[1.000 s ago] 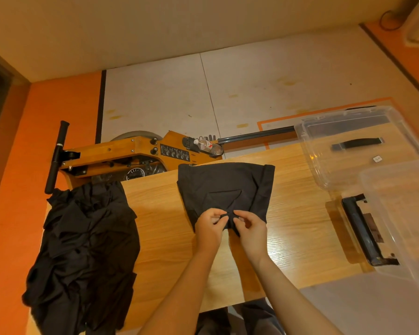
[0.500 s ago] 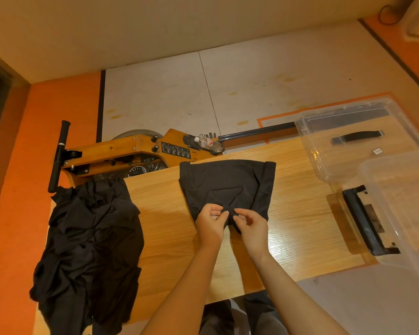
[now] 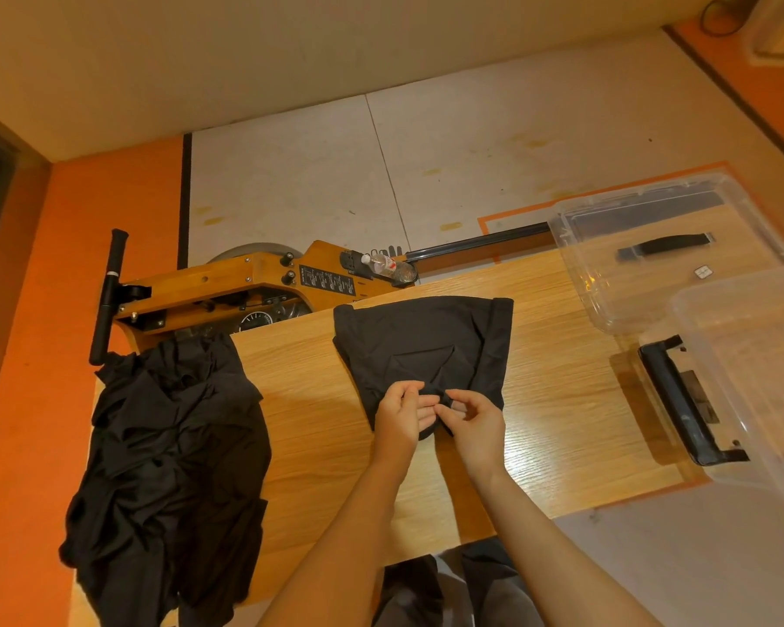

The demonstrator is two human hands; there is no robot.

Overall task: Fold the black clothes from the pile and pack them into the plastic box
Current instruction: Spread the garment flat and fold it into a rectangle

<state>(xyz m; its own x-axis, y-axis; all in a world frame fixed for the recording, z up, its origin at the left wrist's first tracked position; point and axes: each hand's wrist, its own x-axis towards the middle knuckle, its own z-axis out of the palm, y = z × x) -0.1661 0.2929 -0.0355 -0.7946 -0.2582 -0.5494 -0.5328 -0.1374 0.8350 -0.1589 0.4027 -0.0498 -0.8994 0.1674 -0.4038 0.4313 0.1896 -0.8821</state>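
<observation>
A partly folded black garment [image 3: 426, 350] lies flat on the wooden table [image 3: 562, 400], between the heap of black clothes [image 3: 168, 468] at the left end and the clear plastic box [image 3: 752, 382] at the right. The left hand [image 3: 397, 416] and right hand [image 3: 476, 420] meet at its near edge, fingers curled and apparently pinching a small bunch of fabric. The box's transparent lid [image 3: 666, 251] lies beyond.

garment [image 3: 426, 350] on worktop [image 3: 562, 400] centre | pile [image 3: 168, 463] left of garment, over worktop edge | plastic box [image 3: 752, 377] right of garment | lid [image 3: 661, 251] behind box | machine [image 3: 227, 287] behind worktop | both hands at garment's near edge
</observation>
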